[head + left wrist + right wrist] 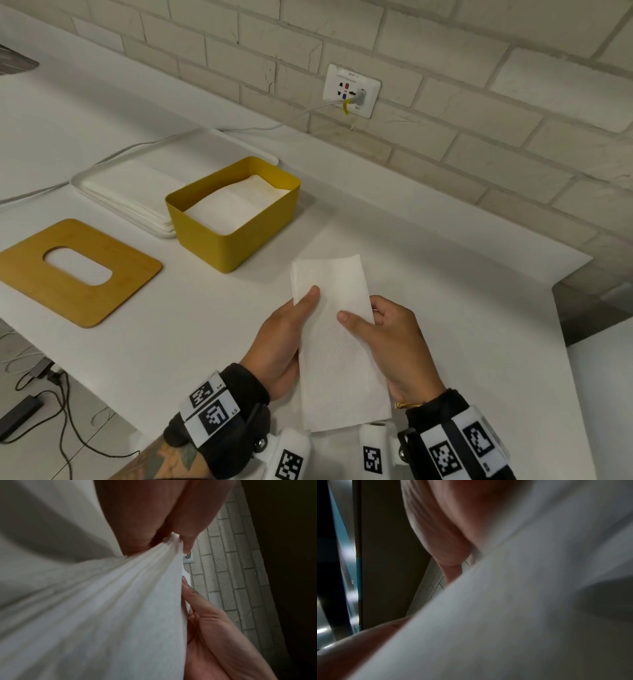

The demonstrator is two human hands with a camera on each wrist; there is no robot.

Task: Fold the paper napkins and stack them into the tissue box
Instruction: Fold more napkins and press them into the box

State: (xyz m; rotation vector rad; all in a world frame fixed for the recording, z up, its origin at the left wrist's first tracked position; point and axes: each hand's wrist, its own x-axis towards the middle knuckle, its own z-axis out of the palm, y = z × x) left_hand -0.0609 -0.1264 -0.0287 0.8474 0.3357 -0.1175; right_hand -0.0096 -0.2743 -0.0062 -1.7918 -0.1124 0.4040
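While both of my hands are raised over the near part of the white worktop (445, 274), I have a folded paper napkin (337, 342) held between them as a long narrow strip, its far end pointing toward the wall. My left hand (282, 337) pinches the strip's left edge, thumb lying on top and the fingers underneath; the left wrist view shows the layered edge squeezed between thumb and fingers. My right hand (394, 342) pinches the right edge the same way, thumb across the top face. The right wrist view is blurred and mostly filled with white paper, so I can only say the napkin seems to run under that thumb.

Beyond the napkin and to the left stands the yellow tissue box (236, 219), open at the top, with folded napkins (233, 204) already lying flat inside it. Its wooden lid (73, 274), with an oval slot, lies flat on the worktop well to the left of the box. Behind the box sits a white tray (113, 192) with a flat stack of unfolded napkins, touching or just beside the box's rear left side. On the brick wall there is a socket (351, 90) with a white cable (239, 128) plugged in, trailing behind the tray.
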